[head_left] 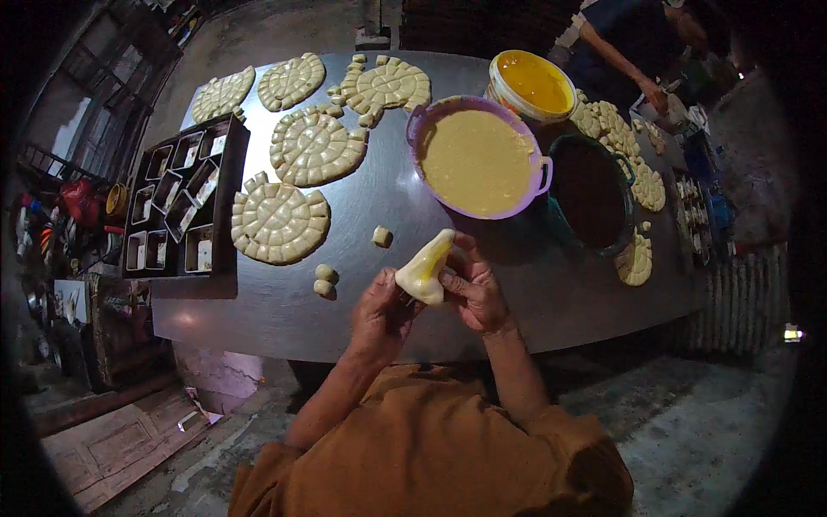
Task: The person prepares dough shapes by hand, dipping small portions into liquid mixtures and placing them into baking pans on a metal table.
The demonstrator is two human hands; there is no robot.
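And here you are, both hands at work over the metal table (276, 323), close to its near edge. Your left hand (376, 312) pinches the lower left side of a soft, pale dough piece (420, 274), thumb and fingers together on it. Your right hand (479, 295) is clamped on the opposite side, thumb at the front, fingers reaching up behind. The dough sits up off the tabletop between your two hands, tapering to the top, a bright yellow patch (438, 251) along its upper right face.

Just to your left, two small dough balls (324, 279) lie touching, a third lump (382, 236) apart from them. Beyond, segmented dough rounds (280, 222) spread out beside a dark tray (234, 164) of small metal tins (204, 182). Ahead, a purple basin (549, 172) holds beige filling (476, 161); a white bucket (524, 111) of yellow stuff (536, 80) stands behind, a green basin (558, 221) to the right. Far right, a co-worker's hand (656, 96)!
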